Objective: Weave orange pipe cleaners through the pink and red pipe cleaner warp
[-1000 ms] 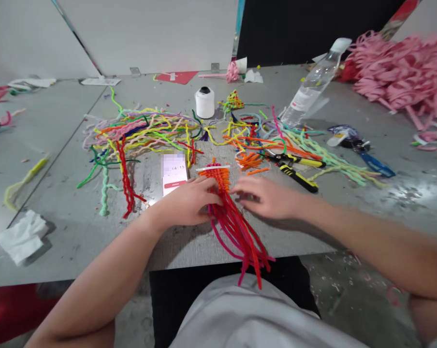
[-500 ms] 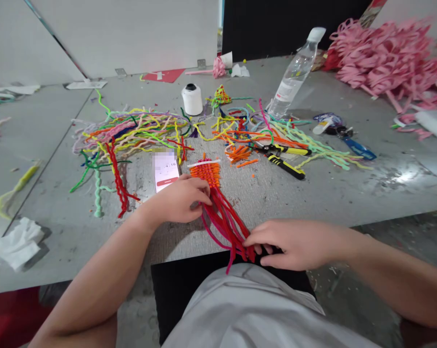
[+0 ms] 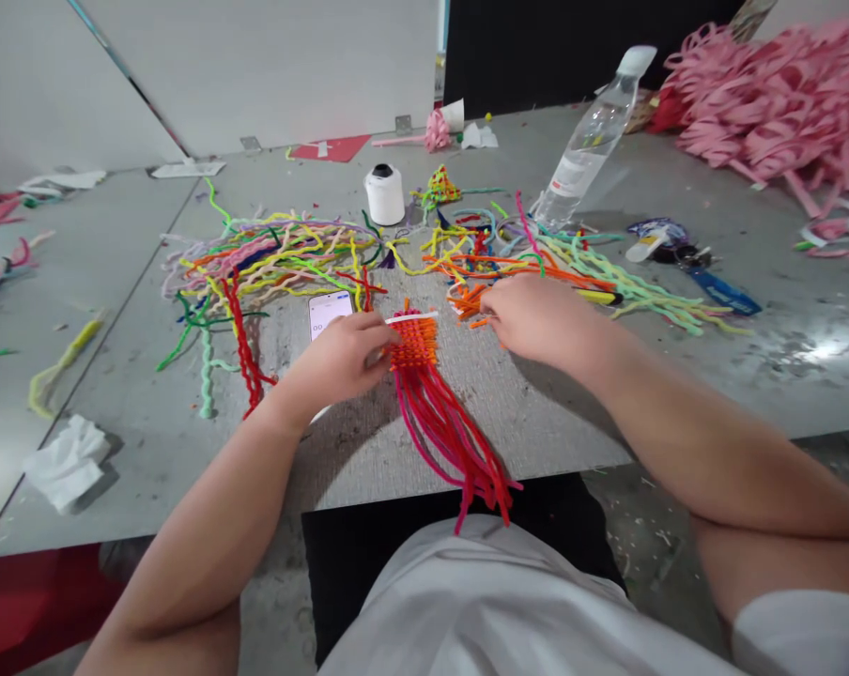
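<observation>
A small woven piece (image 3: 414,343) of orange and red-magenta chenille stems lies on the table, with a white strip (image 3: 424,316) across its top. Its long red and magenta ends (image 3: 453,422) trail over the table edge toward my lap. My left hand (image 3: 350,361) pinches the left side of the weave, finger and thumb closed. Over at the small pile of short orange chenille pieces (image 3: 469,302), my right hand (image 3: 537,314) has its fingers curled down, and what they grip is hidden. That hand covers most of the yellow-handled pliers (image 3: 600,298).
A phone (image 3: 328,310) lies partly under my left hand. Bundles of coloured chenille stems (image 3: 276,249) spread behind. Further back stand a white thread spool (image 3: 384,195) and a water bottle (image 3: 590,141). Pink looped stems (image 3: 769,103) are heaped at right; crumpled tissue (image 3: 70,462) lies left.
My right hand has left the loose red ends and moved up to the orange pieces. My left hand has shifted up to the weave's side. The view has turned slightly.
</observation>
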The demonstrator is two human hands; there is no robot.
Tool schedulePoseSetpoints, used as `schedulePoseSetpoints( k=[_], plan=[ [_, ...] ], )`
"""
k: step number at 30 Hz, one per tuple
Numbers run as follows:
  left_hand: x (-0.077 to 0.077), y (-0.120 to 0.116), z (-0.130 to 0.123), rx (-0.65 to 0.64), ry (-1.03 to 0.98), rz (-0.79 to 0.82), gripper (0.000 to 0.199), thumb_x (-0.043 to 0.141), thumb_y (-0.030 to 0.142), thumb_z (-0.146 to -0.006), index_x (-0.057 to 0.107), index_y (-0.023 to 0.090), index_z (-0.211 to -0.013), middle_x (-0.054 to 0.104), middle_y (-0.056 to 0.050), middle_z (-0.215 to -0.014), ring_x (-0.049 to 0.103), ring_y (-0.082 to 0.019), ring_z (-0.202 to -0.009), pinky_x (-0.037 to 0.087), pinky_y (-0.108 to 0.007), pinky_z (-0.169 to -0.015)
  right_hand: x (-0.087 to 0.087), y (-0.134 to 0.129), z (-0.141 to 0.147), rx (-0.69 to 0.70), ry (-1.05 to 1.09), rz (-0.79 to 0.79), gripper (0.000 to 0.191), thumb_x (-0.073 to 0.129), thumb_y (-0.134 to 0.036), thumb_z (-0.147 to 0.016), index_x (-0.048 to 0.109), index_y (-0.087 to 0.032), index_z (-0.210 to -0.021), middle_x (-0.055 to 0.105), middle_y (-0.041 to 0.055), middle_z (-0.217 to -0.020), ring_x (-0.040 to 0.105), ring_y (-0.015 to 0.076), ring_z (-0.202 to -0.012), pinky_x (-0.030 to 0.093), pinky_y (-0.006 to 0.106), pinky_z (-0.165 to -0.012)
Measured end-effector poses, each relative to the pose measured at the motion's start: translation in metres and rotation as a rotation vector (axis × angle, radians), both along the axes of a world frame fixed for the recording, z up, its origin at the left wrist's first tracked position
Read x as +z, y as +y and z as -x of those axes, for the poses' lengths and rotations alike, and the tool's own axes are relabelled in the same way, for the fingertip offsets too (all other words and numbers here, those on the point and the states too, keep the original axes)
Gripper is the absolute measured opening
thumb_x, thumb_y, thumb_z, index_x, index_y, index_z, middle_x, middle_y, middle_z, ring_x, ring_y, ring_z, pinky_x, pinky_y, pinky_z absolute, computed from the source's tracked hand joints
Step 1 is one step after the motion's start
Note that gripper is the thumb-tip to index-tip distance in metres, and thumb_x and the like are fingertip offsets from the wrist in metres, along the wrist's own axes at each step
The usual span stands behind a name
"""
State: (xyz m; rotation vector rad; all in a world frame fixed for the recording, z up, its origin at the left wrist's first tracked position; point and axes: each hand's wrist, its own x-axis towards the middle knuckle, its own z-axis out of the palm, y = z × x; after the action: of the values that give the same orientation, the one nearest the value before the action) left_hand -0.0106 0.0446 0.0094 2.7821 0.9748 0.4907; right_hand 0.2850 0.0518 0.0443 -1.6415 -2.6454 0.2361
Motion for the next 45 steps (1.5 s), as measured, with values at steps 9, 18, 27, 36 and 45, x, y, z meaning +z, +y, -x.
schedulePoseSetpoints(
  k=[9, 18, 27, 36, 45],
  plan=[
    [-0.009, -0.039, -0.039, -0.254, 0.159, 0.089, 0.03, 0.051, 0.029, -0.107, 0.071, 0.019, -0.127, 0.067, -0.012, -0.127, 0.064, -0.026, -0.113, 0.055, -0.042, -0.099, -0.049, 0.038, -0.014, -0.119, -0.081, -0.111, 0.027, 0.049, -0.019, -0.099, 0.075, -0.016, -0.107, 0.073, 0.0138, -0.106, 0.064, 0.0248, -0.096, 0.042, 0.034, -0.076],
    [-0.012, -0.051, -0.053, -0.298, 0.011, 0.061, 0.03, 0.045, 0.026, -0.109, 0.071, 0.015, -0.121, 0.073, -0.01, -0.122, 0.07, -0.022, -0.108, 0.059, -0.036, -0.098, -0.052, 0.043, -0.02, -0.072, -0.052, -0.143, 0.028, 0.048, -0.024, -0.101, 0.075, -0.016, -0.097, 0.07, 0.0131, -0.102, 0.062, 0.0274, -0.099, 0.044, 0.037, -0.078],
    [0.019, -0.021, -0.007, -0.063, 0.061, -0.038, 0.013, 0.055, 0.016, -0.102, 0.067, 0.02, -0.103, 0.069, -0.006, -0.103, 0.065, -0.021, -0.092, 0.051, -0.034, -0.083, -0.032, 0.006, -0.01, 0.162, 0.303, -0.22, 0.016, 0.053, -0.019, -0.097, 0.069, -0.018, -0.099, 0.073, 0.0089, -0.097, 0.066, 0.0238, -0.089, 0.046, 0.035, -0.08],
    [0.005, -0.012, -0.006, -0.135, 0.275, 0.158, 0.017, 0.061, 0.028, -0.098, 0.069, 0.022, -0.111, 0.069, -0.007, -0.103, 0.067, -0.023, -0.089, 0.052, -0.033, -0.077, -0.042, 0.001, 0.0, 0.28, 0.153, 0.118, 0.01, 0.054, -0.019, -0.085, 0.064, -0.021, -0.087, 0.067, 0.0032, -0.077, 0.056, 0.0177, -0.067, 0.03, 0.031, -0.063],
    [0.009, -0.011, -0.006, -0.226, 0.214, 0.174, 0.02, 0.054, 0.018, -0.099, 0.074, 0.02, -0.1, 0.07, -0.008, -0.097, 0.068, -0.023, -0.09, 0.051, -0.034, -0.077, -0.045, -0.01, 0.01, 0.378, 0.294, 0.184, 0.022, 0.046, -0.023, -0.098, 0.066, -0.021, -0.105, 0.071, 0.0046, -0.079, 0.058, 0.0184, -0.067, 0.028, 0.03, -0.063]
  ],
)
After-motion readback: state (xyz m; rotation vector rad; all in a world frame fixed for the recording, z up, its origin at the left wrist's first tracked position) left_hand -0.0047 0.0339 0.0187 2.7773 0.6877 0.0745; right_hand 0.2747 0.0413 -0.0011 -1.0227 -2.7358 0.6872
